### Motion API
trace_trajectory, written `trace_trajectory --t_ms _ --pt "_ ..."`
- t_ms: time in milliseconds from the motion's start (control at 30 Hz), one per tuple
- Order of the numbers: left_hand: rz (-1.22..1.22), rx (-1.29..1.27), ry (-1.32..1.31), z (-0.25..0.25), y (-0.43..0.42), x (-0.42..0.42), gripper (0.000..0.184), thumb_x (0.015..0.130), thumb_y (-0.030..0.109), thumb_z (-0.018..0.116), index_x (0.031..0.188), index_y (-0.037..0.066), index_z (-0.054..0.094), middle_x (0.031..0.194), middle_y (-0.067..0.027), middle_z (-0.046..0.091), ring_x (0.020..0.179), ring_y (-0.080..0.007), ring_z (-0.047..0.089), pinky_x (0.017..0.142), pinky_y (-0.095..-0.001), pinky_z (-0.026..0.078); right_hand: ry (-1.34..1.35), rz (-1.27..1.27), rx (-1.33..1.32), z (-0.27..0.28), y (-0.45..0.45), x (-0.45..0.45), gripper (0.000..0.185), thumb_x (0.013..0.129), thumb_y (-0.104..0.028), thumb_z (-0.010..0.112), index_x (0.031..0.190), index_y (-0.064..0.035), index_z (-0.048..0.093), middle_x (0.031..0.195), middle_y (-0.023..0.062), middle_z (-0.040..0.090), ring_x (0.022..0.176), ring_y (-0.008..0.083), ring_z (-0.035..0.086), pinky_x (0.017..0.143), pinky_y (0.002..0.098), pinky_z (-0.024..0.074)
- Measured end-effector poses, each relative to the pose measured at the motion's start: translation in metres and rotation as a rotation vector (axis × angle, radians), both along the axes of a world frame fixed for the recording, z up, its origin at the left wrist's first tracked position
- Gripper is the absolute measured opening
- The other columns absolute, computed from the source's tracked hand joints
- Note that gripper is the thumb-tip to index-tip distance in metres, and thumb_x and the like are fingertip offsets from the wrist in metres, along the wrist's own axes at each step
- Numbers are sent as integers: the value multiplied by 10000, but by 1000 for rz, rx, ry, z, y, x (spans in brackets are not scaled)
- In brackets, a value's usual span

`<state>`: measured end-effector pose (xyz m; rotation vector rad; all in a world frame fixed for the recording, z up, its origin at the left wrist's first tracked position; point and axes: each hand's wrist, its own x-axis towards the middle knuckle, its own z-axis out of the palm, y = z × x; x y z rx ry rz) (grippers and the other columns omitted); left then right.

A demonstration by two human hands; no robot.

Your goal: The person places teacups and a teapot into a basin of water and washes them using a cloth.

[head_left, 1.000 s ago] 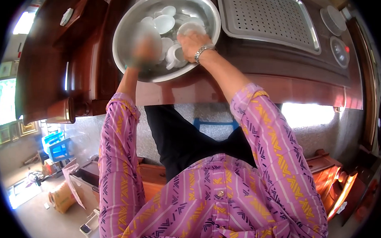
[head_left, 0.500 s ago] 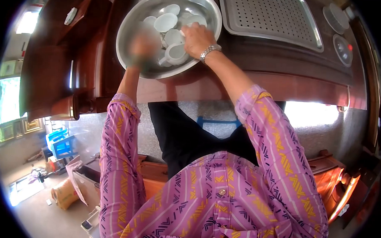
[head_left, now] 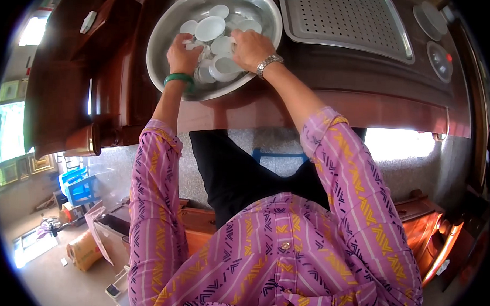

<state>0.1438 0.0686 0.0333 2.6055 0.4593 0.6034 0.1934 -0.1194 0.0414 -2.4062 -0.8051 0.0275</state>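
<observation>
A wide steel basin (head_left: 157, 58) holds several white cups and bowls, among them a round white bowl (head_left: 210, 29) near its middle. My left hand (head_left: 183, 55), with a green bangle at the wrist, reaches into the basin's left side. Its fingers are curled together around something small and pale that they mostly hide. From the right, my right hand (head_left: 253, 49) pinches the edge of a white cup (head_left: 222, 45); a silver watch circles that wrist. Just below the cup lies a white pitcher-like vessel (head_left: 225, 69), close to my right fingers.
A perforated steel tray (head_left: 346, 21) lies on the dark wooden table (head_left: 334, 78), right of the basin. Farther right are a stacked white dish (head_left: 430, 20) and a clear round lid (head_left: 439, 61). A blue stool (head_left: 280, 155) stands under the table edge.
My left hand, blurred by motion before, is now sharp and slightly farther left. My right hand has stayed nearly in place. The white vessel below it has shifted or turned slightly.
</observation>
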Motion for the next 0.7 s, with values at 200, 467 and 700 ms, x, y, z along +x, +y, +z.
trace_trajectory --t_ms 200,467,700 --pt "25 -941 0 2 -1 9 286 682 109 694 952 74 606 796 -41 599 712 -139 576 631 -274 463 19 50 86 3 -5 0 188 710 -133 518 872 -63 584 781 185 620 783 342 606 703 415 485" --pt "-41 -1079 3 4 -19 4 329 711 35 636 1034 46 576 852 -40 597 770 -127 565 669 -257 444 41 1 110 1 -2 1 175 722 -154 517 851 -69 600 821 174 622 785 343 601 702 422 479" --pt "-133 -977 202 7 -28 4 234 737 72 644 958 3 608 851 -47 613 746 -109 558 650 -230 432 130 8 389 -4 -5 6 208 732 -192 547 912 -109 611 841 141 623 851 332 585 741 403 471"
